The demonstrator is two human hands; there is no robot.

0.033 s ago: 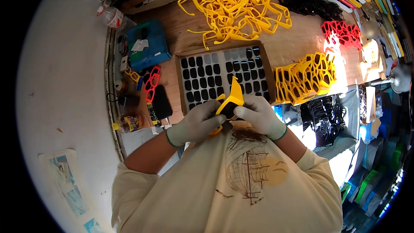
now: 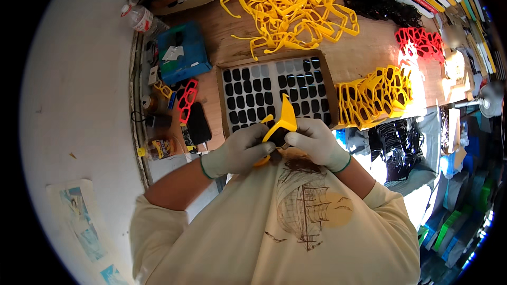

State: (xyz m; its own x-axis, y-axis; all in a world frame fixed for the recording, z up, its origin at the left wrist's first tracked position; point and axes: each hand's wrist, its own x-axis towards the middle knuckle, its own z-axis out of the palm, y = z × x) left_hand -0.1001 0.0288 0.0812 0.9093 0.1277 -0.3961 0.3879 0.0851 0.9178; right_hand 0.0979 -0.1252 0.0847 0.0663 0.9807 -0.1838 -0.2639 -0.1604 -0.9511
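Observation:
Close to my chest, I hold a yellow sunglasses frame [image 2: 287,116] between both hands, one of its arms pointing up and away. My left hand [image 2: 240,146], in a pale glove, grips the frame's left side. The gloved right hand [image 2: 318,142] pinches the other side, its thumb beside a dark lens [image 2: 279,136] at the frame's opening. Fingers hide part of the frame, so how fully the lens is seated cannot be made out. Just beyond my hands lies a shallow cardboard box [image 2: 222,92] with rows of dark lenses [image 2: 248,87].
Loose yellow frames [image 2: 296,10] are heaped at the back. Stacked yellow sunglasses [image 2: 372,95] and red ones [image 2: 420,42] stand on the right. At left are a blue box [image 2: 182,55], red glasses [image 2: 187,100], a phone [image 2: 199,123] and a plastic bottle [image 2: 140,19].
The yellow frame tilts slightly, its raised arm shifting a little to the left. My left forearm and elbow move slightly outward. Both hands keep their grip.

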